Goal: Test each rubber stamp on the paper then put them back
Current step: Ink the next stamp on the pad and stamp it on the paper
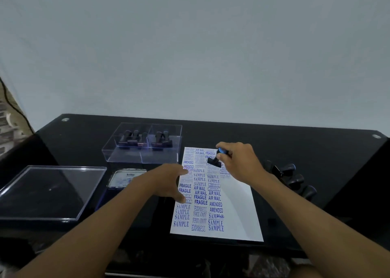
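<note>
A white paper (238, 212) covered in blue stamped words lies on the black table. My right hand (240, 161) grips a black rubber stamp (215, 160) with a blue-tipped handle, its base on or just above the paper's upper part. My left hand (166, 180) rests flat with spread fingers on the paper's left edge. A clear plastic box (143, 144) behind the paper holds several black stamps. More black stamps (295, 178) lie on the table to the right of my right hand.
An open ink pad tin (124, 178) sits left of the paper, partly hidden by my left forearm. A clear plastic lid (48, 191) lies at the far left. The black glass table (295, 142) ends at a pale wall.
</note>
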A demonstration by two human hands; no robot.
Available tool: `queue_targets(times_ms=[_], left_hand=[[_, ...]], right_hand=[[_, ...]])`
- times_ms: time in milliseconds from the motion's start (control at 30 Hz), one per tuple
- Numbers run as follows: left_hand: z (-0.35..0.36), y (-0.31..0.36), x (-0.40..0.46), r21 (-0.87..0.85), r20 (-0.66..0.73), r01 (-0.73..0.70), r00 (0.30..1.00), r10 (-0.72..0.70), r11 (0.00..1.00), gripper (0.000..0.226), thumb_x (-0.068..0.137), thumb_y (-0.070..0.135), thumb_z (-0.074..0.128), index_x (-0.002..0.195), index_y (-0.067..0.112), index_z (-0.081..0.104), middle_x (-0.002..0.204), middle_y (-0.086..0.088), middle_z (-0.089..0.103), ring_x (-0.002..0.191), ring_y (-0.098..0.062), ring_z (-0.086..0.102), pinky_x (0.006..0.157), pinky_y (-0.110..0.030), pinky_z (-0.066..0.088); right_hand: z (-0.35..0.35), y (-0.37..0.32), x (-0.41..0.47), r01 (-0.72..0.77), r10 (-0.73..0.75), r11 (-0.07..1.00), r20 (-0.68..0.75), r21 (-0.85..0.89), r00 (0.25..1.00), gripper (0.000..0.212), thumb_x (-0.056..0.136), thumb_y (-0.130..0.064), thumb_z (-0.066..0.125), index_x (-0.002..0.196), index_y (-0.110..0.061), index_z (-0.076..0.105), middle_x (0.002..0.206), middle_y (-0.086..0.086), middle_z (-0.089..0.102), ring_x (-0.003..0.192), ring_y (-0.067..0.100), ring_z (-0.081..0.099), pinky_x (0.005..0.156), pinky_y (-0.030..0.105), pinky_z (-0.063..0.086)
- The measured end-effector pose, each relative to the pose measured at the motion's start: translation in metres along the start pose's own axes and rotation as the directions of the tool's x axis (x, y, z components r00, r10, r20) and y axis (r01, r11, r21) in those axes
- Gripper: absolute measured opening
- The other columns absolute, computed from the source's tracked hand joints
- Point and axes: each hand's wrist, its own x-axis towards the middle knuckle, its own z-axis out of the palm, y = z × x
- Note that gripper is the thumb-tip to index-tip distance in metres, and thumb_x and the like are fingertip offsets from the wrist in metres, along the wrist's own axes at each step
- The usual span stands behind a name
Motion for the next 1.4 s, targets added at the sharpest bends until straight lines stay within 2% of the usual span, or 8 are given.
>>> queue_targets(times_ms=[167, 300, 500, 667, 933, 1167, 1267, 1400], left_hand=[[-0.014, -0.043, -0.043, 0.033, -0.022, 0.107, 0.994, -0.106, 0.994, 0.094, 0.072, 0.037, 0.081, 0.15, 0.023, 0.03, 0.156, 0.002, 0.029, 0.142, -0.02, 0.028, 0.116, -0.038, 0.026], [-0.017, -0.08, -0.076, 0.059, -0.021, 0.197, 0.98, -0.196, 0.979, 0.097, 0.071, 0.037, 0.082, 0.15, 0.022, 0.029, 0.158, 0.003, 0.024, 0.143, -0.02, 0.025, 0.115, -0.034, 0.024], [-0.01, -0.122, -0.104, -0.006, -0.009, 0.351, 0.936, -0.351, 0.936, 0.102, 0.063, 0.029, 0.087, 0.148, 0.025, 0.031, 0.148, 0.002, 0.037, 0.13, -0.024, 0.043, 0.106, -0.042, 0.041], [-0.008, -0.138, -0.11, 0.058, -0.033, 0.324, 0.946, -0.323, 0.944, 0.089, 0.064, 0.026, 0.086, 0.141, 0.022, 0.042, 0.137, 0.002, 0.046, 0.121, -0.024, 0.05, 0.1, -0.04, 0.045], [-0.001, -0.15, -0.099, 0.027, -0.062, 0.266, 0.963, -0.264, 0.964, 0.063, 0.055, 0.022, 0.089, 0.112, 0.022, 0.062, 0.118, 0.002, 0.057, 0.103, -0.022, 0.056, 0.09, -0.042, 0.05], [-0.001, -0.152, -0.094, 0.036, -0.054, 0.302, 0.953, -0.3, 0.953, 0.078, 0.055, 0.024, 0.091, 0.126, 0.02, 0.058, 0.122, 0.0, 0.056, 0.111, -0.024, 0.055, 0.095, -0.043, 0.049], [-0.001, -0.152, -0.093, 0.043, -0.051, 0.321, 0.946, -0.319, 0.946, 0.084, 0.055, 0.024, 0.091, 0.131, 0.02, 0.055, 0.127, -0.001, 0.055, 0.115, -0.026, 0.054, 0.097, -0.043, 0.047], [-0.001, -0.152, -0.093, 0.034, -0.071, 0.304, 0.951, -0.301, 0.952, 0.082, 0.052, 0.024, 0.092, 0.127, 0.022, 0.058, 0.123, 0.002, 0.058, 0.11, -0.023, 0.056, 0.094, -0.041, 0.049]], right_hand=[[0.036, -0.051, 0.004, 0.08, -0.084, 0.995, 0.081, 0.055, 0.993, 0.008, 0.096, -0.02, 0.058, 0.093, -0.016, 0.064, 0.072, -0.008, 0.057, 0.057, 0.005, 0.051, 0.059, 0.013, 0.034], [0.07, -0.096, 0.008, 0.16, -0.173, 0.982, 0.132, 0.099, 0.976, 0.019, 0.093, -0.018, 0.061, 0.075, -0.019, 0.054, 0.063, -0.007, 0.051, 0.054, 0.006, 0.044, 0.054, 0.016, 0.031], [0.12, -0.156, 0.015, 0.234, -0.264, 0.962, 0.274, 0.137, 0.925, 0.01, 0.092, -0.018, 0.06, 0.089, -0.009, 0.064, 0.084, 0.006, 0.065, 0.074, 0.022, 0.058, 0.071, 0.031, 0.046], [0.147, -0.175, 0.016, 0.313, -0.339, 0.941, 0.365, 0.131, 0.867, 0.017, 0.09, -0.012, 0.057, 0.074, -0.014, 0.054, 0.078, 0.002, 0.061, 0.068, 0.015, 0.054, 0.063, 0.027, 0.043], [0.157, -0.173, 0.001, 0.375, -0.35, 0.927, 0.413, 0.022, 0.841, 0.007, 0.094, -0.015, 0.055, 0.097, -0.012, 0.06, 0.103, 0.009, 0.065, 0.093, 0.025, 0.06, 0.077, 0.033, 0.048], [0.161, -0.174, 0.032, 0.324, -0.304, 0.946, 0.419, 0.023, 0.856, 0.014, 0.093, -0.008, 0.054, 0.079, -0.009, 0.054, 0.076, 0.003, 0.057, 0.069, 0.019, 0.055, 0.069, 0.032, 0.047], [0.165, -0.173, 0.036, 0.346, -0.319, 0.938, 0.429, 0.016, 0.845, 0.013, 0.093, -0.007, 0.053, 0.081, -0.011, 0.056, 0.074, -0.003, 0.051, 0.067, 0.016, 0.049, 0.074, 0.031, 0.046], [0.167, -0.169, 0.014, 0.361, -0.358, 0.93, 0.363, 0.063, 0.86, 0.01, 0.091, -0.007, 0.055, 0.086, -0.015, 0.053, 0.086, 0.007, 0.061, 0.075, 0.021, 0.053, 0.066, 0.032, 0.044]])
